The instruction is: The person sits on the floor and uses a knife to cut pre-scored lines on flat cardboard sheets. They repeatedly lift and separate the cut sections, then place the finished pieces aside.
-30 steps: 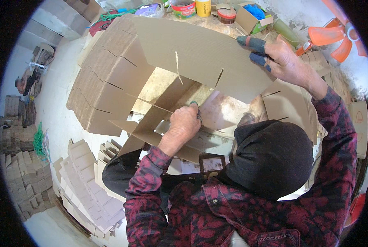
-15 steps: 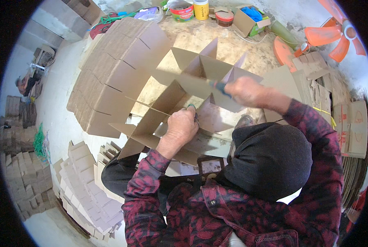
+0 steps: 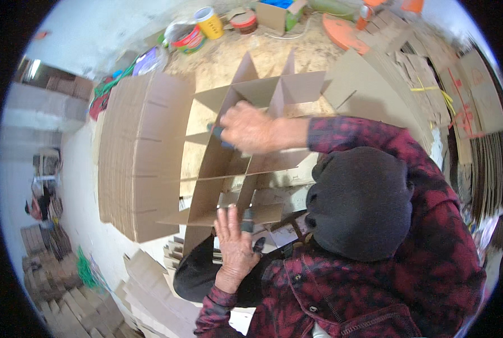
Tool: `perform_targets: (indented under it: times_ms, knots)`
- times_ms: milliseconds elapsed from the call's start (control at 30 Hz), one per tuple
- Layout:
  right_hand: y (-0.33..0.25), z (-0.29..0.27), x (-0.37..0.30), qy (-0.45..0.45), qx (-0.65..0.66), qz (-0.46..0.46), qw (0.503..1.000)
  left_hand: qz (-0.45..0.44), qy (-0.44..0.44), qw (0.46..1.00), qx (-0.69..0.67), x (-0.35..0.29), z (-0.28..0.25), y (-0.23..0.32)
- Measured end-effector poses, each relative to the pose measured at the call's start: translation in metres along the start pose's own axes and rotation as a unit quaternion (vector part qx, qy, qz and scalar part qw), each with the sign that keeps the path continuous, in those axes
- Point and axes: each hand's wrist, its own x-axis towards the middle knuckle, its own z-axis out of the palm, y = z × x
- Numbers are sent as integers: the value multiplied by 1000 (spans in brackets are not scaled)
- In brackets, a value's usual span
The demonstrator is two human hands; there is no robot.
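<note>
A grid of interlocked cardboard dividers (image 3: pixel 302 85) stands on edge in front of me, its slotted strips crossing to form open cells. My right hand (image 3: pixel 248 128) is over its middle, fingers curled at the upper edge of a long strip (image 3: pixel 209 163); dark blue coverings show at its fingertips, and the palm side is hidden. At the grid's near left end is my left hand (image 3: pixel 234 248), its fingers stretched out and touching a cross strip. Dark coverings are on some of its fingers and its thumb.
To the left stands a thick stack of slotted cardboard sheets (image 3: pixel 124 152). More slotted pieces (image 3: pixel 161 298) lie at the lower left. Flat cardboard (image 3: pixel 369 96) leans at the right. Behind are a red tub (image 3: pixel 186 38), a yellow bucket (image 3: pixel 208 23) and an open box (image 3: pixel 271 16).
My right hand has moved left across the grid to the long strip. My left hand has left the grid's middle for its near end, its fingers straightening. The head view has shifted.
</note>
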Motion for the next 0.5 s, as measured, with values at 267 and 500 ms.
perform_targets:
  times_ms: [267, 500]
  knots:
    - [11, -13, -105, 131, 237, -127, 954, -17, 113, 993, 40, 63, -6, -43]
    - [34, -77, -325, -42, -128, 388, 912, -88, 141, 984, -59, 79, 3, -65]
